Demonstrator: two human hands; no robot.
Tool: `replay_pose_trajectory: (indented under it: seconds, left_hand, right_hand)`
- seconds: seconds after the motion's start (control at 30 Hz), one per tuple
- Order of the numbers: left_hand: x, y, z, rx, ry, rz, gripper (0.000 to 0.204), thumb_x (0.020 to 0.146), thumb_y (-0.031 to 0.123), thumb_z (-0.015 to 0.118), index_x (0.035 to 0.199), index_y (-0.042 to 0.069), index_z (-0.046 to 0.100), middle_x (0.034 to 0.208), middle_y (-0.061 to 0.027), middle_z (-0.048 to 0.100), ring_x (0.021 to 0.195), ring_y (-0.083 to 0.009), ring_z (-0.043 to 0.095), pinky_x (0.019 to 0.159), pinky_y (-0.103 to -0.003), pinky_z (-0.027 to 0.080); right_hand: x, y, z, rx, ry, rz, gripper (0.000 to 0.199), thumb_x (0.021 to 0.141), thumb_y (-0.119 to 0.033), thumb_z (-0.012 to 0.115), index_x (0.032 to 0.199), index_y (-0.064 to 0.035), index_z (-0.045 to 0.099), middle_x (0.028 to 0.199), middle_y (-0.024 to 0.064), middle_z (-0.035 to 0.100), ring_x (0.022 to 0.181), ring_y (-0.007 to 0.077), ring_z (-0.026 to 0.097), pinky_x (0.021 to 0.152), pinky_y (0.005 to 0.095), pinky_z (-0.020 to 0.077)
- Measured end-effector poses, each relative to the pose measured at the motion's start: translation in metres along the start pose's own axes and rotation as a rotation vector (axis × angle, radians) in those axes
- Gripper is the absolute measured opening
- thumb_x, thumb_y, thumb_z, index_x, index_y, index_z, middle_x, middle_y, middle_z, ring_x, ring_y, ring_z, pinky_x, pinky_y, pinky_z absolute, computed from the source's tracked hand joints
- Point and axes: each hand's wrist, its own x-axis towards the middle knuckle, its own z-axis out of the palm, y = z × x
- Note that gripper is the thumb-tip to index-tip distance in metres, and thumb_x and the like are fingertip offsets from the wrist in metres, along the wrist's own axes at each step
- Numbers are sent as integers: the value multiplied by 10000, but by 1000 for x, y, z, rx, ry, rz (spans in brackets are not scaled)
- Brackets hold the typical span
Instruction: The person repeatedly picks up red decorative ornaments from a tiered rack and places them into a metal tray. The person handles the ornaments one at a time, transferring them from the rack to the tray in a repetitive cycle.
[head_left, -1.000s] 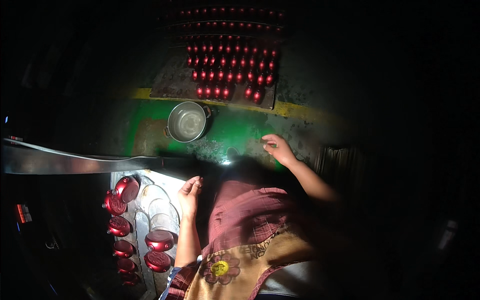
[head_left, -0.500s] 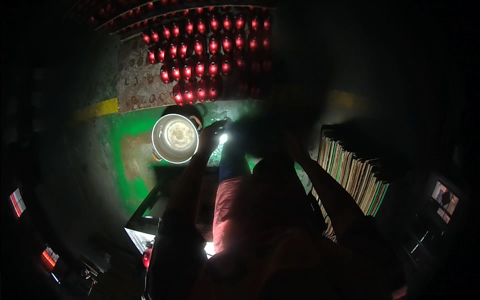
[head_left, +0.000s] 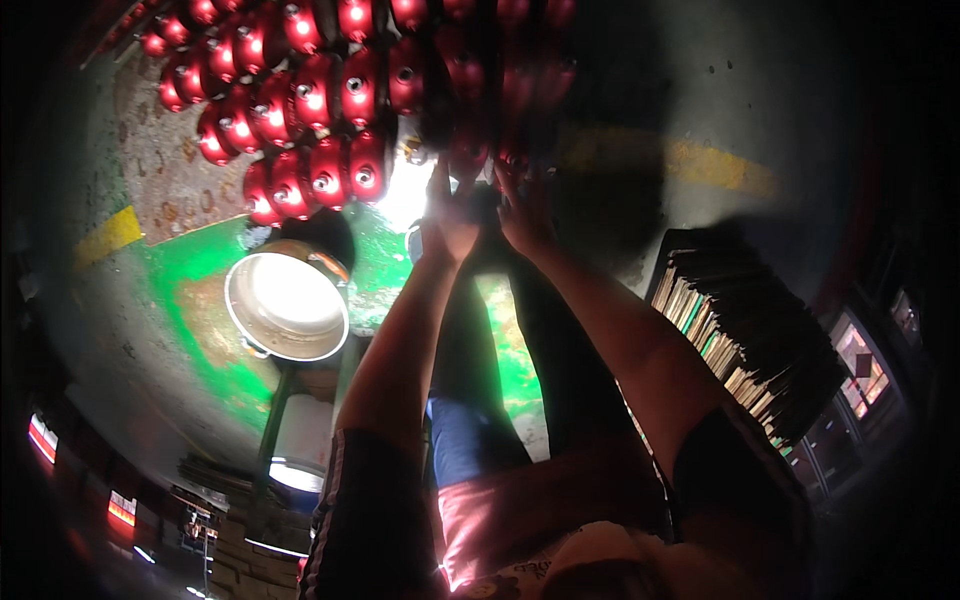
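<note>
- I see my left hand [head_left: 452,222] and right hand [head_left: 522,212] raised together, almost touching; whether the fingers grip anything I cannot tell.
- Red glossy caps [head_left: 318,110] lie in rows just beyond them.
- Steel bowl [head_left: 287,305] sits left of my left hand.

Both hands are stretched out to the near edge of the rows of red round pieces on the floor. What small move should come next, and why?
Probably close the fingers on one red piece at the near edge. The left hand and right hand sit side by side right at the front row of red pieces, but their grip is too dark to tell. The metal pot stands open nearby to the left.
</note>
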Motion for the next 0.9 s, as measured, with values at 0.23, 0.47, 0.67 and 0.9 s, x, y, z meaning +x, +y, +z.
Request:
replay_pose_trajectory:
  seconds: [0.23,0.47,0.67,0.9]
  left_hand:
    - [42,-30,63,66,202,126,808,635,-37,796,1331,323,600,1542,-232,245,1340,-457,372,1081,-468,447]
    - [43,-42,60,-26,242,69,809,661,-139,701,1330,306,607,1487,-131,370,1251,-291,513,918,-315,544]
    - [-36,-23,-20,-378,174,-1,791,669,-31,696,1422,142,527,1397,-168,509,1287,-331,496,1064,-363,431]
    - [-244,28,-181,-1190,275,-468,816,753,-170,567,1516,-51,304,1527,-138,397,1389,-248,415,1155,-381,329]
  right_hand:
    - [35,6,20,186,38,235,698,762,-86,746,1393,-231,485,1413,257,352,1265,463,427,1053,506,399]
    - [43,41,29,313,248,279,580,754,-70,762,1281,-232,583,1233,214,466,1159,413,502,992,464,442]
    - [8,51,-49,759,133,292,798,735,-35,714,1473,-146,433,1476,129,441,1356,299,427,1104,425,384]
    - [-62,-30,-216,1424,-169,477,856,757,-36,624,1541,-178,312,1499,101,404,1389,287,386,1133,444,354]
